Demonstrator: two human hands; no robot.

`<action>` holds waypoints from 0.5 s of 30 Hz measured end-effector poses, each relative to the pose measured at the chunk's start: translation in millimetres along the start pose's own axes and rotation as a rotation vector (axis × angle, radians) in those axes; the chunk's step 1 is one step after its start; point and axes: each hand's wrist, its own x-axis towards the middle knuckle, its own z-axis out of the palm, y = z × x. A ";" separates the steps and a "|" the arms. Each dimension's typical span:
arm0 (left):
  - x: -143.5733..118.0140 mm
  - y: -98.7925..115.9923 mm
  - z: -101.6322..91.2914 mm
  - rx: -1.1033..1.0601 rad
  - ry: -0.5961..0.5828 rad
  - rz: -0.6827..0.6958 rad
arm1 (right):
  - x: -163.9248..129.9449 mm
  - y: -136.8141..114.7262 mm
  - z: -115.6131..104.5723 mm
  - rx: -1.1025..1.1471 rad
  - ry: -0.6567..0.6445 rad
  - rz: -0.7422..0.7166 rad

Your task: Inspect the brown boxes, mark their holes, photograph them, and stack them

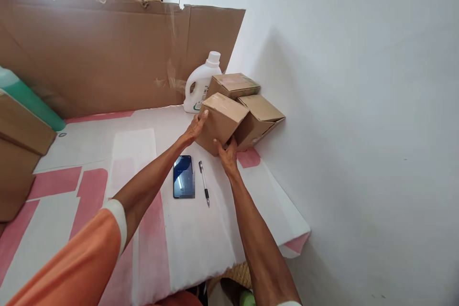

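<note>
No legible txt anywhere. White bottle (201,83) has a label w/ dark print & a green mark, too small to read. Phone (183,176) screen shows glare only.

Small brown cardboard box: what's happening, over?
Left hand and right hand grip small brown cardboard box. Two more brown boxes touch behind. Phone, pen lie below.

Small brown cardboard box (220,122), closed and taped along the top seam, tilting with one lower corner toward the table. Being gripped between left hand (195,129) on its left face and right hand (226,155) under its near lower edge. Sitting at the table's far right, apparently leaning against two similar boxes, though contact staying hard to confirm.
</note>
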 end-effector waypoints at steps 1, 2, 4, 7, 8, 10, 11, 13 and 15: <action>1.4 -0.5 2.8 -0.016 -0.031 -0.006 | 1.3 -2.3 1.2 0.006 0.000 0.009; -0.5 -0.1 3.0 -0.032 -0.056 -0.005 | 1.2 -6.4 1.6 0.011 0.000 0.017; -12.7 4.4 -6.3 -0.060 -0.083 0.008 | -3.2 -20.8 2.0 0.034 -0.022 -0.003; -47.3 20.3 -46.1 -0.083 -0.057 0.141 | -17.9 -58.8 10.1 0.125 -0.093 -0.103; -63.0 26.8 -65.0 -0.080 -0.026 0.229 | -25.0 -74.6 16.5 0.166 -0.125 -0.145; -101.9 38.0 -105.9 -0.053 0.058 0.372 | -44.7 -107.6 34.2 0.246 -0.201 -0.214; -125.2 41.6 -125.9 -0.033 0.110 0.396 | -58.0 -123.2 44.5 0.282 -0.250 -0.237; -178.5 42.5 -160.2 0.012 0.232 0.348 | -92.2 -149.4 64.1 0.333 -0.360 -0.250; -236.7 34.5 -183.4 0.033 0.369 0.272 | -134.6 -165.0 78.7 0.349 -0.474 -0.234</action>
